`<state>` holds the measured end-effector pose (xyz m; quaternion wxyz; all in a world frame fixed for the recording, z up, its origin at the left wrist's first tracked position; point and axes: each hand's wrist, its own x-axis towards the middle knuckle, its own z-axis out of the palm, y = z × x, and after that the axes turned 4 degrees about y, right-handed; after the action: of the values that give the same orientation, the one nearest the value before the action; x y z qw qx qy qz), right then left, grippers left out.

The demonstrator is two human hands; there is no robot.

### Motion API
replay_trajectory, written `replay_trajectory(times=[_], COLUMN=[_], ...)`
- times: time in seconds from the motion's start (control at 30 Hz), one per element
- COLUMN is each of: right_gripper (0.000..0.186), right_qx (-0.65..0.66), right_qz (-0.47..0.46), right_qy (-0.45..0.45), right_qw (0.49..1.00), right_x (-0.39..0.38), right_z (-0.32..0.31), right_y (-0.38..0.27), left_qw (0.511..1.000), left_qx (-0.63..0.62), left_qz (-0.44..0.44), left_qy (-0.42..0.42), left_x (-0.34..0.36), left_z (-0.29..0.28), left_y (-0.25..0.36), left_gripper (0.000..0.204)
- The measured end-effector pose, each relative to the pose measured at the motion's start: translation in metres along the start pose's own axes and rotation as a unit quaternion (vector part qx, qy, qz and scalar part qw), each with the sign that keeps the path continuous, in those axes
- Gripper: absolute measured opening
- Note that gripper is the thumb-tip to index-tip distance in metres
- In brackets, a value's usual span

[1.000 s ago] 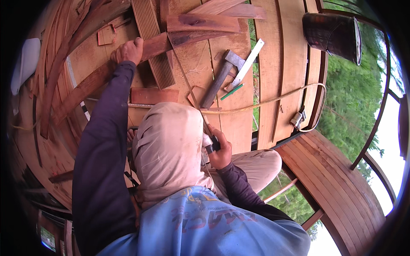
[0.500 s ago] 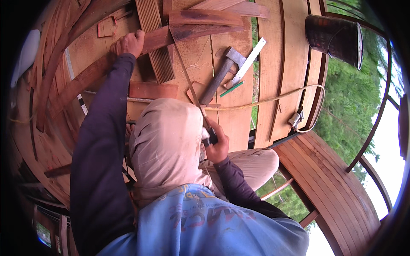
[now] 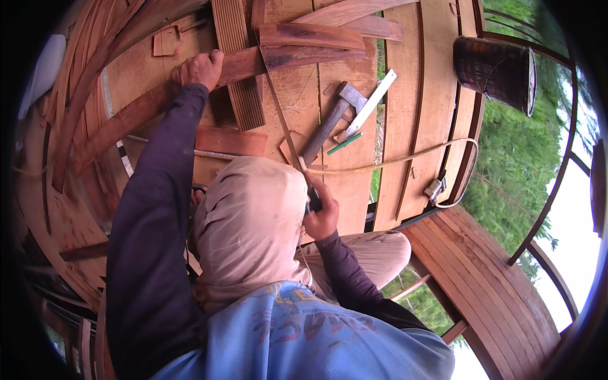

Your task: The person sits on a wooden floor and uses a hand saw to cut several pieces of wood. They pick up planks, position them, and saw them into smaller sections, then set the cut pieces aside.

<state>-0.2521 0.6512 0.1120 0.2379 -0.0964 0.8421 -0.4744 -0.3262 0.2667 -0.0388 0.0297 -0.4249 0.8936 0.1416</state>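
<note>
My left hand [image 3: 197, 69] is closed over a curved reddish-brown wooden board [image 3: 152, 95], pressing it down on a ribbed wooden block [image 3: 239, 95]. In my right hand [image 3: 323, 212] is a dark handle of a handsaw [image 3: 283, 120]. The long thin blade slants up and left, crossing the curved board just right of the block. My beige-trousered knee partly hides the planks beside the right hand. Near the blade lie a hatchet [image 3: 329, 120] with a dark handle, a white try square [image 3: 370, 104] and a green pencil [image 3: 345, 143].
Curved wooden strips [image 3: 79, 101] are heaped at the left. A short board [image 3: 310, 36] lies beyond the blade. A dark bucket [image 3: 494, 73] stands at the far right. A pale hose [image 3: 405, 163] with a metal fitting [image 3: 435, 189] crosses the planks. Gaps run between planks.
The view has shifted slightly. My right hand and the saw have moved a little forward along the blade's line, while my left hand keeps its place on the curved board.
</note>
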Motion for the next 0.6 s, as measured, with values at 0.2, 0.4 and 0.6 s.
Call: replay_trajectory(times=[0.2,0.4,0.6], right_gripper=[0.055,0.041,0.044], right_qx=[0.066,0.007,0.011], right_qz=[-0.101,-0.017,-0.060], right_qy=[0.068,0.035,0.054], right_qw=[0.990,0.999,0.997], right_x=[0.145,0.016,0.119], right_z=[0.064,0.019,0.052], right_y=[-0.010,0.019,-0.017], left_qw=[1.000,0.999,1.000], left_qx=[-0.003,-0.028,-0.015], left_qz=[0.017,0.003,0.010], left_qy=[-0.018,-0.015,-0.022], left_x=[0.007,0.005,0.007], left_z=[0.000,0.001,-0.004], left_y=[0.022,0.002,0.020], left_gripper=[0.063,0.063,0.064])
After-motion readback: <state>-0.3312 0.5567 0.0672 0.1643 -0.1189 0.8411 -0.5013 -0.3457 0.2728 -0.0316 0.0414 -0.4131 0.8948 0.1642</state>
